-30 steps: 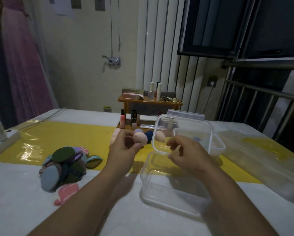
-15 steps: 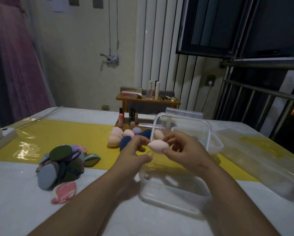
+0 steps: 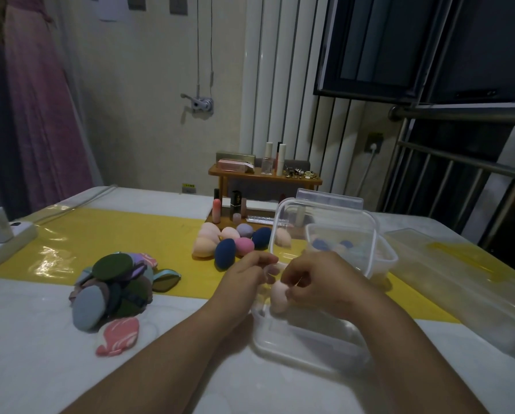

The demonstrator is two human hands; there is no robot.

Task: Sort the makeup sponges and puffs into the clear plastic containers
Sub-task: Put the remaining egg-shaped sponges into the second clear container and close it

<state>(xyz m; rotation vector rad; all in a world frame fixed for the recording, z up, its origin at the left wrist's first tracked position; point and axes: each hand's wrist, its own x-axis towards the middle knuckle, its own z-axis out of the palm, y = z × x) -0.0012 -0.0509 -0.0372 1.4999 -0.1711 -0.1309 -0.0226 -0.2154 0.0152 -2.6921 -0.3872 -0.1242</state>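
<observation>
My right hand [image 3: 318, 279] pinches a sponge [image 3: 278, 297] over the near container [image 3: 310, 342]; left hand [image 3: 244, 276] hold unclear; sponge heap [image 3: 229, 243], puff heap [image 3: 113, 288] beside it unsorted.

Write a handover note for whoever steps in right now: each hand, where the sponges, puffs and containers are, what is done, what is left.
Right hand: pinches a pale pink sponge over the near container, which looks empty.
Left hand: curled beside that sponge; contact unclear.
Done: a few sponges lie in the rear container.
Left: drop this sponge in, then sort the loose sponges on the yellow runner and the puff pile at the left.
</observation>
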